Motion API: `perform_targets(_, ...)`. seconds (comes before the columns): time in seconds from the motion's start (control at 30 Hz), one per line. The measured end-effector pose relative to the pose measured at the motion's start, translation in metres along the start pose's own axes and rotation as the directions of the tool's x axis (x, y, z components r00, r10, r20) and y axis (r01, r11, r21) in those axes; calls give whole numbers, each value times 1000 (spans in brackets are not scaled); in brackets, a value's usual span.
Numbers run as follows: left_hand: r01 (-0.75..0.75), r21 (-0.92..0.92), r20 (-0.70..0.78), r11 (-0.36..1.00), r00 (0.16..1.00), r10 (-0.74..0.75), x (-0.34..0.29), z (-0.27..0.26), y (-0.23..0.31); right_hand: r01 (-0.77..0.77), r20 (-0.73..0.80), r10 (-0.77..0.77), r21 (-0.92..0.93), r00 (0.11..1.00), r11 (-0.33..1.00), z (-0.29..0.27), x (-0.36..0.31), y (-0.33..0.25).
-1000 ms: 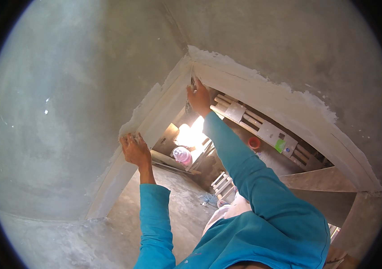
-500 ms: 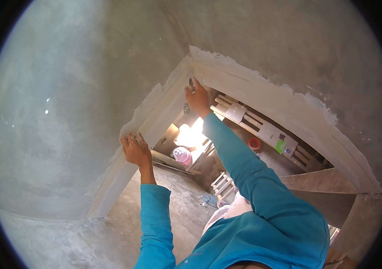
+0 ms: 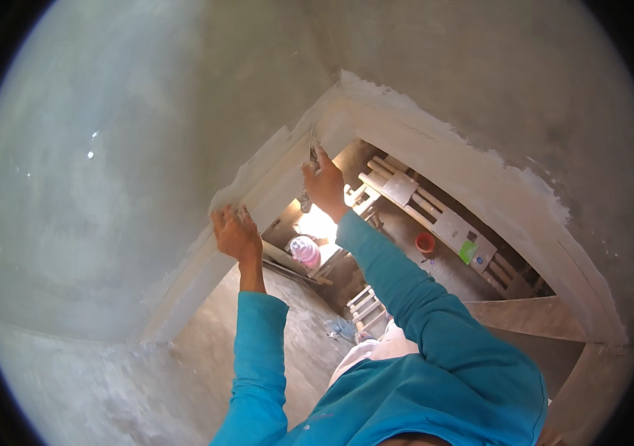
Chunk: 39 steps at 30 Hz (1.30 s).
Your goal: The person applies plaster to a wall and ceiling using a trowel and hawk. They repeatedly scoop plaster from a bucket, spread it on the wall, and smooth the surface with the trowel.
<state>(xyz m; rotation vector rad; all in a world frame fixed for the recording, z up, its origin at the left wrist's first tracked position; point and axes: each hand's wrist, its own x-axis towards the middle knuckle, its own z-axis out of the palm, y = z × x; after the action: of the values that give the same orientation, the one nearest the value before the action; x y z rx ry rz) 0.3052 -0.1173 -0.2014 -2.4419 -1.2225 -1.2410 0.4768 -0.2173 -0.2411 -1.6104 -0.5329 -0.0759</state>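
My right hand [image 3: 324, 184] is closed around a putty knife [image 3: 306, 199]. Its thin blade points up, against the white-coated band [image 3: 287, 160] along the left side of the opening, just below the corner. Lower on that band is my left hand [image 3: 238, 236], its fingers bent and smeared with pale putty at the band's outer edge. What lies between those fingers, if anything, is too small to make out. Another white-coated band [image 3: 443, 156] runs right from the corner. Its outer border is ragged against the grey plaster.
Bare grey wall [image 3: 108, 223] surrounds the bands. Through the opening, below, show a bamboo frame with pale boards [image 3: 451, 227], a red bucket [image 3: 425, 242], a pink-and-white container [image 3: 304, 251] beside bright light, and a small ladder-like rack [image 3: 366, 308].
My right hand with the putty knife has moved from the corner a little down along the left band. The left hand has stayed on the band's edge, and the view has shifted slightly.
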Motion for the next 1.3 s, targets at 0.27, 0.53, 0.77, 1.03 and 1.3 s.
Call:
perform_targets(0.27, -14, 11, 21, 1000, 1000, 13, 1, -1, -2, 61, 47, -66, 98, 997, 993, 33, -48, -25)
perform_targets(0.53, -7, 22, 26, 1000, 1000, 6, 0, 1, -4, 40, 85, -54, 159, 995, 986, 29, -70, -37)
perform_targets(0.77, -21, -15, 28, 1000, 999, 21, 1, 0, -7, -14, 297, -29, 141, 954, 990, 40, -94, -56)
perform_targets(1.03, -141, -191, 119, 971, 979, 166, 5, -20, -21, 143, 218, -171, 138, 961, 980, 51, -100, -52)
perform_targets(1.3, -51, -267, 164, 962, 982, 98, 7, -40, -33, -5, 344, -25, 85, 939, 996, 43, -99, -61)
